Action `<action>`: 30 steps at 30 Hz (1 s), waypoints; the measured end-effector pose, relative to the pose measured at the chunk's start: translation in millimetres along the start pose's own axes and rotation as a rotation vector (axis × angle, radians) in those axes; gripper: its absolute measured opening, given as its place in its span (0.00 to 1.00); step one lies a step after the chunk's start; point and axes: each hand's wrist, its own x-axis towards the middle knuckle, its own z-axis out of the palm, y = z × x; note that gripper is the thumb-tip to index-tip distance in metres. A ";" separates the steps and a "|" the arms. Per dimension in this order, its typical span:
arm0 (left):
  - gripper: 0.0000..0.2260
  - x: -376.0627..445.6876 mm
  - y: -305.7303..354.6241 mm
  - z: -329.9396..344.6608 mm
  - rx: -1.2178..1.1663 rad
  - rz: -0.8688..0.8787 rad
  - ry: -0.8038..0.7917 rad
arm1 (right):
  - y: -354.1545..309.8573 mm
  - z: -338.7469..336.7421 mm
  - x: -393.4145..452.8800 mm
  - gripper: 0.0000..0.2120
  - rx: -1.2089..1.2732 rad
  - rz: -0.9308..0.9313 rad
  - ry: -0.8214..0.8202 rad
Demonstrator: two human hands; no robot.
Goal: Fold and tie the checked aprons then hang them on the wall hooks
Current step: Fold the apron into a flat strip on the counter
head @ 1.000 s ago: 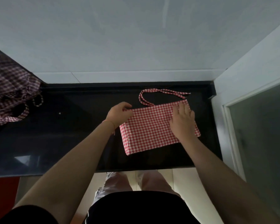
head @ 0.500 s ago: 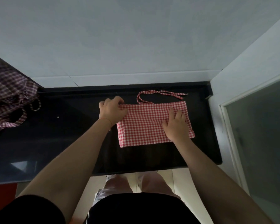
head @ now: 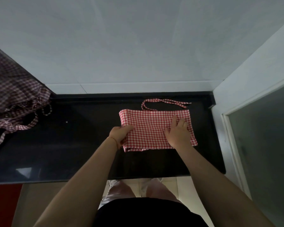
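A red-and-white checked apron [head: 151,126], folded into a rectangle, lies on the black counter [head: 72,145] right of centre. Its strap [head: 164,102] loops out behind the far edge. My left hand [head: 120,134] grips the near left edge of the fold, fingers curled round the cloth. My right hand [head: 178,134] lies flat on the right half with straight fingers, pressing it down.
A heap of unfolded checked aprons [head: 15,102] with loose straps sits at the counter's far left. A pale wall [head: 138,46] stands behind the counter and a frosted glass door [head: 266,136] closes off the right side. The counter's front edge runs just before my legs.
My left hand has slid from the apron's far left corner down to its near left edge. The right hand stayed on the right half. The fold lies a little flatter and squarer.
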 end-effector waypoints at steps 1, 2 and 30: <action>0.31 1.6 0.9 -1.6 0.005 -0.002 -0.007 | -0.4 0.2 -0.8 0.37 0.012 -0.005 -0.009; 0.30 3.1 1.2 -2.3 0.021 0.006 -0.014 | 0.1 0.4 -0.9 0.37 0.020 -0.008 -0.014; 0.36 58.9 -33.6 18.4 1.518 0.832 0.440 | 39.7 54.5 11.4 0.31 0.073 -0.228 0.221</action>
